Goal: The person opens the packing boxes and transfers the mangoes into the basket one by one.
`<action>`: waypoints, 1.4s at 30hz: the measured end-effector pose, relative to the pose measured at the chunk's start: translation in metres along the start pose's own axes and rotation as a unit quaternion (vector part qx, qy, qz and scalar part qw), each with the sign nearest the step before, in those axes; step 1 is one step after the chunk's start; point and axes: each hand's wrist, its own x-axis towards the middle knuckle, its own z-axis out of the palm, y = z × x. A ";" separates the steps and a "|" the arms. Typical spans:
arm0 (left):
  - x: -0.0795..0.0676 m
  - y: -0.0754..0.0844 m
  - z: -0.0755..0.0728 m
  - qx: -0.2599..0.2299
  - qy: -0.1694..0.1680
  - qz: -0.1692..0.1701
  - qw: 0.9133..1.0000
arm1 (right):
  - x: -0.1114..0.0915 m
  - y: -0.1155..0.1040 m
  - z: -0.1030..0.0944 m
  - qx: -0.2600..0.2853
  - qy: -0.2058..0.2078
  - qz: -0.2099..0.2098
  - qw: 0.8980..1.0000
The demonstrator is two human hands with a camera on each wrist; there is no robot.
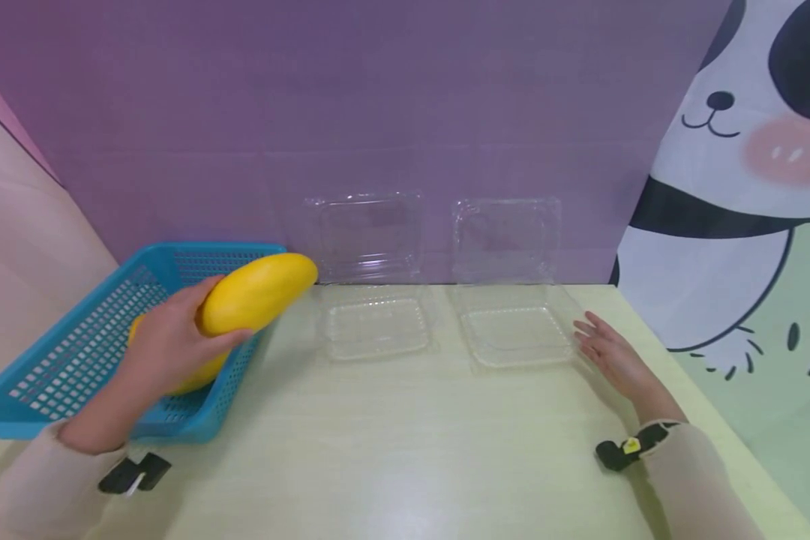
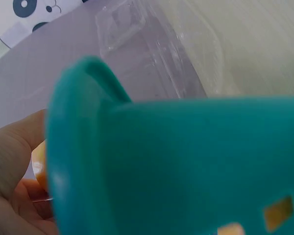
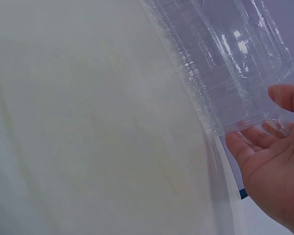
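My left hand (image 1: 165, 337) grips a yellow mango (image 1: 259, 292), thumb below and fingers over the top, above the right side of a blue plastic basket (image 1: 205, 429). More yellow fruit (image 1: 199, 379) lies inside, partly covered by that hand. In the left wrist view the basket wall (image 2: 186, 161) hides most of the mango. My right hand (image 1: 610, 356) is by the right edge of a clear plastic box (image 1: 516, 337). Its fingers are loosely extended, and the right wrist view shows the hand (image 3: 272, 161) near the clear plastic; whether they touch, I cannot tell.
Another clear box (image 1: 378, 330) stands open to the left of the first, both with lids raised against the purple backdrop (image 1: 378, 90). Pale tabletop (image 1: 391, 435) stretches in front of them. A panda-printed cloth (image 1: 715, 270) hangs at the right.
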 end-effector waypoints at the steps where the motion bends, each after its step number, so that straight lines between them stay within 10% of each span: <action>1: 0.000 -0.003 0.000 0.002 0.002 -0.003 1.000 | 0.000 0.000 0.000 -0.001 0.000 0.000 1.000; 24: 0.002 -0.048 0.007 0.030 0.024 -0.042 0.998 | -0.001 0.001 0.000 0.016 0.007 0.003 1.000; 42: 0.016 -0.088 0.000 0.040 -0.102 -0.069 0.992 | -0.001 0.000 -0.001 0.008 0.009 0.005 1.000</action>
